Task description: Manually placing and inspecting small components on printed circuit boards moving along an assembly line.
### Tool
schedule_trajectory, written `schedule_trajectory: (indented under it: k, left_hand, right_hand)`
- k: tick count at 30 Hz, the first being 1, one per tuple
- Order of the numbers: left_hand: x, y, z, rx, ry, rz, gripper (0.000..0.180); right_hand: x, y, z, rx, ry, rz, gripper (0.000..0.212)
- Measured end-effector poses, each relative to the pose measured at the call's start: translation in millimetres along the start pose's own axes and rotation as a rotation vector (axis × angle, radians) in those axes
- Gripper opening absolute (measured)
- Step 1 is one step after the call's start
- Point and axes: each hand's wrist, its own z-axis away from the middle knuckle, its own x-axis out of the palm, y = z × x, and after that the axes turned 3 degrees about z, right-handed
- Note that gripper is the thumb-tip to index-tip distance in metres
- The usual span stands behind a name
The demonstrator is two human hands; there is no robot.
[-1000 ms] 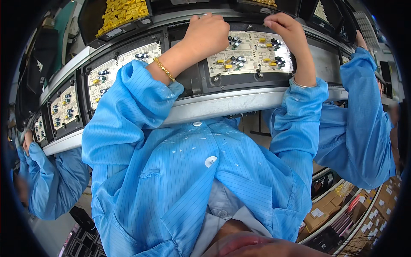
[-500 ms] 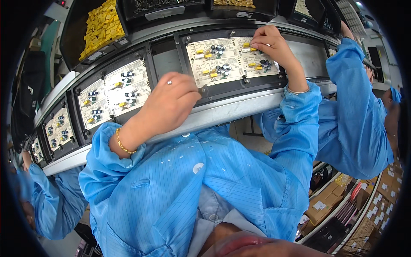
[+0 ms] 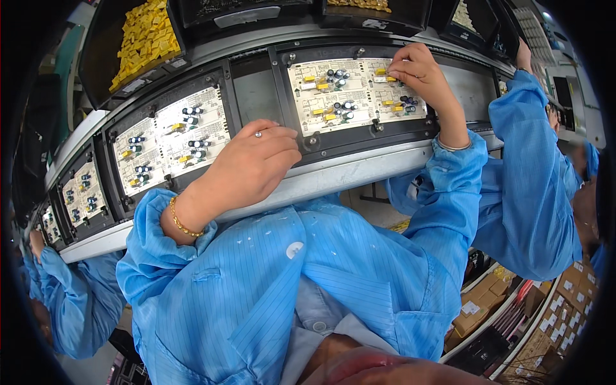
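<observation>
A black carrier frame (image 3: 346, 138) in front of me holds white circuit boards (image 3: 353, 96) fitted with dark round capacitors and small yellow box capacitors (image 3: 330, 117). Over the board's far right section, my right hand (image 3: 423, 76) pinches thumb and forefinger at a yellow box capacitor (image 3: 381, 71). Its fingertips touch the part low against the board. My left hand (image 3: 256, 157), with a ring and a gold bracelet, hovers by the carrier's near left corner. The fingers are curled together. Their tips are partly hidden, so anything between them cannot be seen.
More board carriers (image 3: 170, 138) line the rail to the left. Behind the rail stand a black bin of yellow parts (image 3: 149, 42) and other dark bins (image 3: 378, 18). People in blue coats work at both sides (image 3: 532, 173). Cardboard boxes (image 3: 478, 305) lie at lower right.
The carrier with the boards appears slightly farther right and lower in view. My right hand has shifted with it, still at the same section. My left hand's fingers lie flatter beside the carrier.
</observation>
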Motion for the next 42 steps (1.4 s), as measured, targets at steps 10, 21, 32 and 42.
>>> schedule_trajectory:
  k: [10, 21, 32, 42]
  left_hand:
    - [0.6, -2.9, 9.8, -0.012, -0.039, 0.008, 0.018]
    - [-0.1, -1.6, 16.2, -0.033, -0.088, -0.003, 0.013]
    - [-0.3, -2.3, 17.6, -0.052, -0.113, 0.006, 0.011]
    - [7.1, -3.7, 17.9, -0.037, -0.093, -0.034, 0.014]
  right_hand:
    - [8.1, -2.8, -2.8, -0.036, -0.007, 0.036, 0.012]
    - [-2.5, -17.4, -14.7, -0.147, -0.067, 0.264, 0.017]
    - [0.1, -27.3, -13.2, -0.217, -0.075, 0.518, 0.023]
    - [6.1, -20.2, -7.1, -0.247, -0.070, 0.553, 0.024]
